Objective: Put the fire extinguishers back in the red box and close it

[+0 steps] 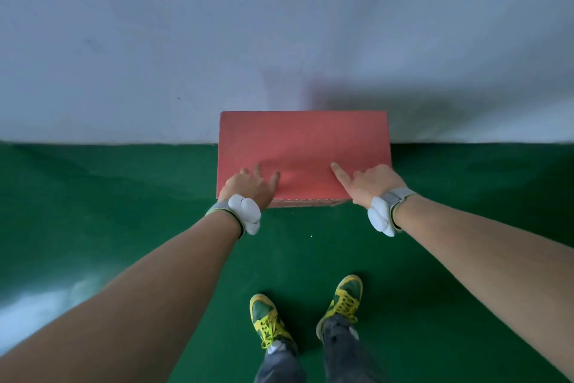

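The red box point(302, 140) stands on the green floor against the pale wall, its flat lid down and shut. My left hand point(251, 185) rests on the lid's near left part with fingers spread. Over the lid's near right corner sits my right hand point(368, 179), index finger stretched out on the lid and the other fingers curled. Neither hand holds anything. No fire extinguisher is in view; the box's inside is hidden by the lid.
The grey-white wall point(155, 56) rises directly behind the box. Green floor point(108, 196) spreads to both sides and toward me. My two feet in yellow-green shoes point(340, 302) stand just in front of the box.
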`<state>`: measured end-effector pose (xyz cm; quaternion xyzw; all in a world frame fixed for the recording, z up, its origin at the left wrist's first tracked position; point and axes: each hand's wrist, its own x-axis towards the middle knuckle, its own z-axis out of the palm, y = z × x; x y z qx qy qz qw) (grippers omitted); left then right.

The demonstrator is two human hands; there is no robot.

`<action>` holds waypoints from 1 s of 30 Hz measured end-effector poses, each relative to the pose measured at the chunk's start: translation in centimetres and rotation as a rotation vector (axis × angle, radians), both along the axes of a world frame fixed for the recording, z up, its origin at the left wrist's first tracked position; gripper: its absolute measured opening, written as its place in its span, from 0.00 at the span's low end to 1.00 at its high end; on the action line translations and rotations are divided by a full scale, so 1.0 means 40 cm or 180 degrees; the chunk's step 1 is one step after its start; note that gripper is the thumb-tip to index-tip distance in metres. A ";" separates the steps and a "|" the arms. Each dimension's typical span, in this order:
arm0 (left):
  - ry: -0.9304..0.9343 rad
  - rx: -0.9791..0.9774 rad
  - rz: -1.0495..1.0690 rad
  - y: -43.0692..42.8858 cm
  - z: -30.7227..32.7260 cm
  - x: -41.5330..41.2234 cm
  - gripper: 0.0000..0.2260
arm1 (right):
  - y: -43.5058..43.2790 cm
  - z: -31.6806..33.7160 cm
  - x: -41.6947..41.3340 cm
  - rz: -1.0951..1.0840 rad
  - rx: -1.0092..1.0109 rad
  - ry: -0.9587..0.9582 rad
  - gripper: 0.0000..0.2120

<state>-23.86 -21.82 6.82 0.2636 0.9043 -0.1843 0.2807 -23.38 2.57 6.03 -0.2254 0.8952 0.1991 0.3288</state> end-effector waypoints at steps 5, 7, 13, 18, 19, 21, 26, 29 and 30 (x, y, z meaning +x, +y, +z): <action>0.0024 0.0089 0.0142 -0.001 -0.025 -0.021 0.28 | 0.035 -0.040 -0.002 -0.0146 -0.0259 0.0177 0.39; 0.0000 0.0205 0.0263 0.010 -0.039 -0.025 0.30 | 0.050 -0.049 -0.004 -0.0293 -0.0425 0.0527 0.37; -0.0133 0.0449 0.0784 0.055 -0.091 -0.025 0.30 | 0.046 -0.065 -0.003 -0.0826 -0.0552 0.0932 0.36; -0.0129 0.0334 0.0807 0.052 -0.118 -0.023 0.31 | 0.028 -0.077 -0.015 -0.1006 -0.0519 0.0846 0.35; -0.0140 0.0347 0.0797 0.053 -0.123 -0.022 0.31 | 0.031 -0.080 -0.014 -0.1004 -0.0513 0.0843 0.35; -0.0151 0.0368 0.0843 0.052 -0.119 -0.020 0.31 | 0.032 -0.080 -0.015 -0.1054 -0.0519 0.0810 0.35; -0.0329 0.0238 0.0919 0.064 -0.069 -0.013 0.33 | -0.005 -0.061 -0.008 -0.1320 -0.0339 0.0521 0.36; -0.0433 0.0167 0.0757 0.064 -0.009 -0.012 0.32 | -0.028 -0.009 -0.010 -0.1295 -0.0266 0.0305 0.34; -0.0419 0.0171 0.0738 0.061 0.020 -0.012 0.32 | -0.036 0.015 -0.009 -0.1297 -0.0310 0.0246 0.33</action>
